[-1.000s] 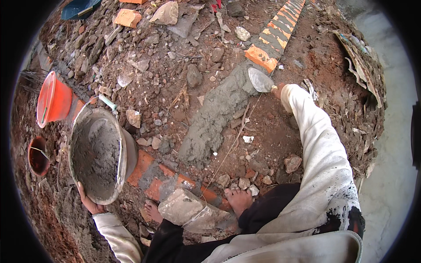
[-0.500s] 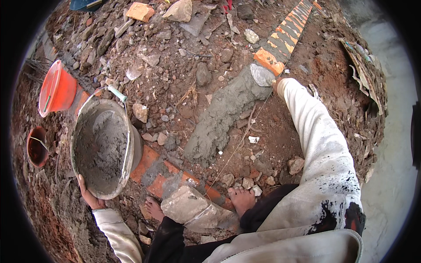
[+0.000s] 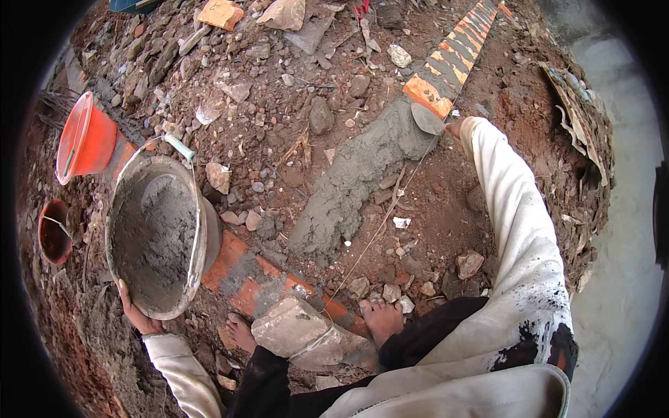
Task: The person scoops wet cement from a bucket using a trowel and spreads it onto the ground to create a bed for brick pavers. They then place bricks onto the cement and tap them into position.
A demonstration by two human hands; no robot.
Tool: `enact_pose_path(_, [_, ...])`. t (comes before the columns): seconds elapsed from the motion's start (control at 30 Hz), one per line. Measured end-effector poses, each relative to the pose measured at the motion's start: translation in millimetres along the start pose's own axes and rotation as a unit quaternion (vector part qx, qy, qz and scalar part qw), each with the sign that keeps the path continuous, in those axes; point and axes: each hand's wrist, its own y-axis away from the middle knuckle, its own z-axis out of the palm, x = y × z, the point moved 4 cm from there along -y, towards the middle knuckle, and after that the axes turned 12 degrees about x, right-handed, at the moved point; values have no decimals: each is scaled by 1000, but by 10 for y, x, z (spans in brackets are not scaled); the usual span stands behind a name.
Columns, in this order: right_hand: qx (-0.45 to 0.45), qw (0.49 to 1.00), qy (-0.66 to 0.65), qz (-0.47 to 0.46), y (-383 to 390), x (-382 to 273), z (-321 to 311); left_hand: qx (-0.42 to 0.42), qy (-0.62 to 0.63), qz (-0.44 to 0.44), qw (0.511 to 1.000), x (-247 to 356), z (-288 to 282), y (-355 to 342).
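At the left, my left hand point(image 3: 138, 312) grips the lower rim of a bucket point(image 3: 202, 237) with grey mortar point(image 3: 164, 230) inside. Its mouth tilts toward me and its wire handle has a pale green grip. Farther off, my right hand point(image 3: 455, 128) is closed on a trowel, partly hidden by the sleeve. The trowel's rounded blade point(image 3: 427, 120) touches the far end of a thick, lumpy mortar bed point(image 3: 362, 174) on the soil. Just beyond the blade is the end orange brick point(image 3: 426, 95) of a mortared row.
A taut string point(image 3: 376, 237) runs beside the mortar bed to a large stone point(image 3: 300, 327) between my feet. Orange bricks point(image 3: 244, 275) lie near the bucket. An orange bucket point(image 3: 87, 139) and a brown bowl point(image 3: 56, 231) stand left. Rubble covers the ground; a pale wall point(image 3: 613, 209) rises right.
My right hand and the trowel have shifted slightly right, and the blade has turned to show a darker face. The mortar bucket in my left hand has shifted slightly left.
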Motion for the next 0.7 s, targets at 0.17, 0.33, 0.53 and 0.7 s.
enact_pose_path(0.17, [-16, 999, 45, 6, 51, 119, 215, 5, 4, 41, 999, 34, 22, 6])
enact_pose_path(0.33, [-70, 995, -47, 49, 511, 166, 276, 13, 24, 8, 1000, 26, -32, -76])
enact_pose_path(0.53, [-112, 963, -204, 138, 1014, 52, 476, 24, 9, 15, 1000, 2, -7, 7])
enact_pose_path(0.7, [-176, 909, -353, 138, 1167, 232, 252, 24, 5, 21, 999, 62, 4, -8])
